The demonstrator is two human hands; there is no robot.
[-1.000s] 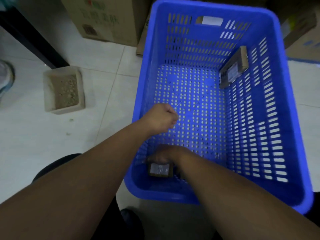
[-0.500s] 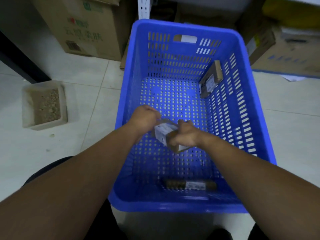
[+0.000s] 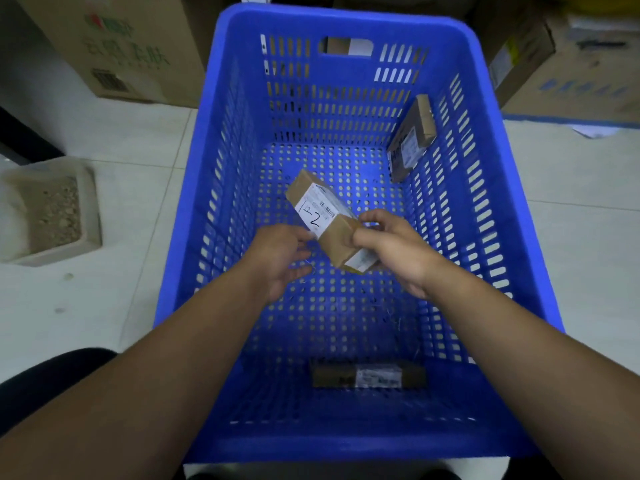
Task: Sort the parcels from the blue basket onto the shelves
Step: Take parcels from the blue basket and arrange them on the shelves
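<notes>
A small brown parcel [image 3: 323,216] with a white label marked "1-2" is held tilted above the floor of the blue basket [image 3: 221,202]. My right hand [image 3: 391,251] grips its near end, thumb on top. My left hand [image 3: 280,258] touches the label's near edge with its fingertips, fingers loosely bent. A second brown parcel [image 3: 410,140] leans against the basket's far right wall. A third parcel [image 3: 369,375] lies flat against the near wall.
Cardboard boxes stand behind the basket at the left [image 3: 114,46] and right [image 3: 568,64]. A grey tray of gravel [image 3: 48,213] sits on the tiled floor to the left. A dark post [image 3: 20,136] crosses the far left.
The parcel came up from the basket's near corner in my right hand. It has turned label-up, and my left hand has opened and shifted to its edge. The view has moved closer.
</notes>
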